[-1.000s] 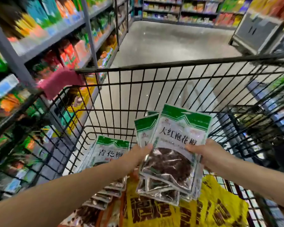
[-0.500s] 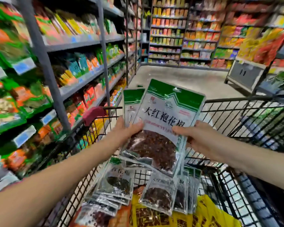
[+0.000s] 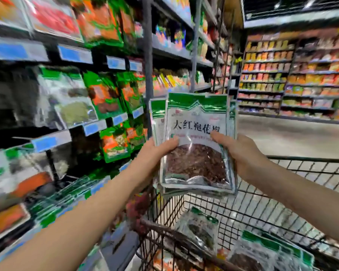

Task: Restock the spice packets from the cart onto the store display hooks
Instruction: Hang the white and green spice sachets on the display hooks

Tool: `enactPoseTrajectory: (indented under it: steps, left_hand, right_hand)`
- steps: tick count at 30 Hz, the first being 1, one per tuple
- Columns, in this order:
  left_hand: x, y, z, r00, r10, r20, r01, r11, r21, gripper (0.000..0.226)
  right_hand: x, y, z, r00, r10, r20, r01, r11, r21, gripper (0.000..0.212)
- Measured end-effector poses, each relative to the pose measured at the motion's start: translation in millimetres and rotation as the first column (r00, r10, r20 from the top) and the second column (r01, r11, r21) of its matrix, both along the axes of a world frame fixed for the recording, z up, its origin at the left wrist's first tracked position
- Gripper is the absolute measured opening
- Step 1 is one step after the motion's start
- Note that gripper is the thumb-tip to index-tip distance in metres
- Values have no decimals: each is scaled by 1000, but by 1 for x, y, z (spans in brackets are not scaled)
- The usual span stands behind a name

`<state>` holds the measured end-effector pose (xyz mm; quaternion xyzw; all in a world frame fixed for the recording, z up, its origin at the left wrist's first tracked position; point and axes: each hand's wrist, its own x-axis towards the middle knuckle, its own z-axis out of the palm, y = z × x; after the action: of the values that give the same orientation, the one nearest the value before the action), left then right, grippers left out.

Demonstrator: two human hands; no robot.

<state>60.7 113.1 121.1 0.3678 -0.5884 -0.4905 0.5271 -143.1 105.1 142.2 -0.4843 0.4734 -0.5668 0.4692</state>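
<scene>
Two hands hold up a stack of spice packets (image 3: 196, 145) above the cart (image 3: 282, 218). The left hand (image 3: 155, 153) grips the left side with its thumb on the front. The right hand (image 3: 237, 151) grips the right side, thumb on the front too. The front packet has a green top, black writing and dark red spice in a clear window. More packets (image 3: 202, 229) lie down in the wire cart. On the left are blurry shelves (image 3: 98, 126) with green and orange bags and blue price tags (image 3: 115, 63)
</scene>
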Motion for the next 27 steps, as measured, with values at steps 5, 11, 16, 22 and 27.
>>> enactPoseTrajectory:
  steps: [5, 11, 16, 22, 27]
  left_hand:
    - [40, 18, 20, 994, 111, -21, -111, 994, 14, 26]
    - [95, 26, 16, 956, 292, 4, -292, 956, 9, 58]
    - [149, 29, 2, 867, 498, -28, -497, 867, 27, 40]
    - [198, 33, -2, 794, 602, -85, -600, 798, 50, 49]
    - [236, 26, -3, 694, 697, -180, -702, 711, 47, 71]
  right_hand:
    - [57, -25, 12, 995, 66, 78, -64, 998, -27, 71]
    - [126, -46, 10, 976, 214, 37, -212, 976, -40, 80]
    - [177, -51, 7, 925, 381, 3, -380, 925, -22, 33]
    - [244, -78, -9, 875, 479, 71, -481, 877, 8, 37]
    - [307, -96, -4, 897, 441, 24, -438, 896, -71, 46]
